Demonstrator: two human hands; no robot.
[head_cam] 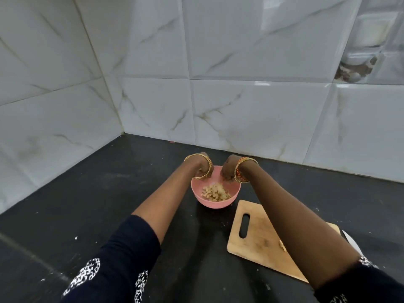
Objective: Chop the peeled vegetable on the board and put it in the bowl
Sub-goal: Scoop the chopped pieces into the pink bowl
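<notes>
Fingers of both the left hand (202, 169) and right hand (228, 171) are pointed down over the pink bowl (215, 204); whether anything is pinched cannot be told. Chopped pieces (216, 193) are held in the bowl. Transfer seems nearly done; a stray piece (282, 246) on the board (258, 235) should probably be collected next.

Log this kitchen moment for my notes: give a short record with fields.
bowl: pink bowl on the dark counter, chopped pieces inside
left hand: over the bowl's far rim
right hand: over the bowl's far rim
grip: cannot tell for either hand
board: wooden cutting board right of the bowl, one small piece on it
</notes>
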